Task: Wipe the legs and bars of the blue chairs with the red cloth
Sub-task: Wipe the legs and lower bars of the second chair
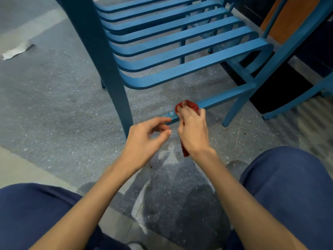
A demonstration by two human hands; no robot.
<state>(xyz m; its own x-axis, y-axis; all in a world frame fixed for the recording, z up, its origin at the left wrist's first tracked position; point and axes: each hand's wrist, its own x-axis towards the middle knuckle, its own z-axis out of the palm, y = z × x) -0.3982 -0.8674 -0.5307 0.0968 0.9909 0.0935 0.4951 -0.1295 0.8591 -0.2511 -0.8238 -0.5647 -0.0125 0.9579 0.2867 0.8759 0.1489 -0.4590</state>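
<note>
One low bar [221, 100] of the near blue chair [180, 51] is being wiped. The red cloth [191, 105] is pressed onto it, bunched and clasped in the right grip [193, 130]. The left grip [146, 139] is held loose beside the bar, nothing in it. Pale specks [169, 114] are left on the bar. Legs, remaining bars and the second chair [288, 46] are judged outstanding.

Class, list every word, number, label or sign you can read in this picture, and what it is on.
None can be read.
Pale specks on the lower bar, beside the red cloth: too blurred to tell whether they are print.
Scrap of paper on the floor: no print shows.
</note>
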